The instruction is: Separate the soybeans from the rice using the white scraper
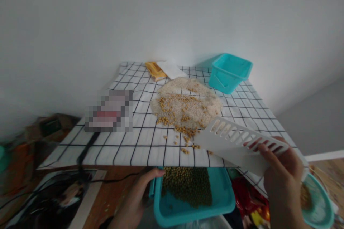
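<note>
White and slotted along its upper edge, a flat board point(231, 146) slants over the near right part of the counter point(129, 154), which is covered with a black-and-white checked cloth. The right hand point(283, 166) is clamped on the board's right end, the fingers passing behind the slots and the thumb in front. The board's left end reaches the near side of a spread heap of pale grains point(193, 112) in the middle of the counter. Yellow beans point(185, 128) lie over the heap and trail towards the near edge, a few of them just beside the board.

Below the near edge, partly hidden by it, is a turquoise tray point(223, 189). The left hand point(142, 189) grips its left rim, thumb over the top. Inside lie yellowish and dark green beans point(188, 186), gathered mostly towards the back and left.

Near the far right corner stands a turquoise bucket point(225, 80). A yellow packet point(156, 71) and a white sheet point(172, 69) lie against the far edge. By the left edge is a pixelated object point(109, 111), with a black cable point(86, 152) running down from it over the near edge. Beyond the near right corner, lower down, is a turquoise basin point(326, 200).
</note>
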### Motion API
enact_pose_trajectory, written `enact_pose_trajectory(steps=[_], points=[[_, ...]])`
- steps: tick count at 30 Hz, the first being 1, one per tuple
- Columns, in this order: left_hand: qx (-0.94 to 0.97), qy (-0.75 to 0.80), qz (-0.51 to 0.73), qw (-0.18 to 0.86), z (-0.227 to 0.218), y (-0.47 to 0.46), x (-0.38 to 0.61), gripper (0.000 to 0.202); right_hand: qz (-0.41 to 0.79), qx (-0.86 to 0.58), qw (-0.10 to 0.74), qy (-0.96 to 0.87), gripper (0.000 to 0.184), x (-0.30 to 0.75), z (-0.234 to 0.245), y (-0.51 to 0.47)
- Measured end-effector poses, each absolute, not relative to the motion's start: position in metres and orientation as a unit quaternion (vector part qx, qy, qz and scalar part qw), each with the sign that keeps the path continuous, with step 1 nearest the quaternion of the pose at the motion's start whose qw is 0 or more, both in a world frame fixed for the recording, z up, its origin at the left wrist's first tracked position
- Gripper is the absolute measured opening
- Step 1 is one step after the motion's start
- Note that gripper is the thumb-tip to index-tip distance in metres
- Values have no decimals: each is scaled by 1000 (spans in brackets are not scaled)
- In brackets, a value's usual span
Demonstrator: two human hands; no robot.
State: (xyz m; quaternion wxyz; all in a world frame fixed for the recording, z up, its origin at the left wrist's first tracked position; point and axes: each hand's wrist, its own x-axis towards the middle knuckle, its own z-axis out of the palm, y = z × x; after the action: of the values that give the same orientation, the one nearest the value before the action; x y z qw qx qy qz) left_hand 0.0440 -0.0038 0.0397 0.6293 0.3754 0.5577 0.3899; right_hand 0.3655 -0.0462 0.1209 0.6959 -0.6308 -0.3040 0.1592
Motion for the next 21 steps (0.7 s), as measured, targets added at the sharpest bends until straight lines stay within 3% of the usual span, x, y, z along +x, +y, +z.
enact_pose_trajectory(steps=[4,12,21], points=[[384,538,392,640,30,-5,37,19,151,-630,690,-323,28,361,124,-42],[487,490,371,621,10,-3,24,26,163,-630,675,-347,25,357,129,-40],[656,403,357,529,1,-5,10,56,172,-638,688,-300,29,356,124,-38]])
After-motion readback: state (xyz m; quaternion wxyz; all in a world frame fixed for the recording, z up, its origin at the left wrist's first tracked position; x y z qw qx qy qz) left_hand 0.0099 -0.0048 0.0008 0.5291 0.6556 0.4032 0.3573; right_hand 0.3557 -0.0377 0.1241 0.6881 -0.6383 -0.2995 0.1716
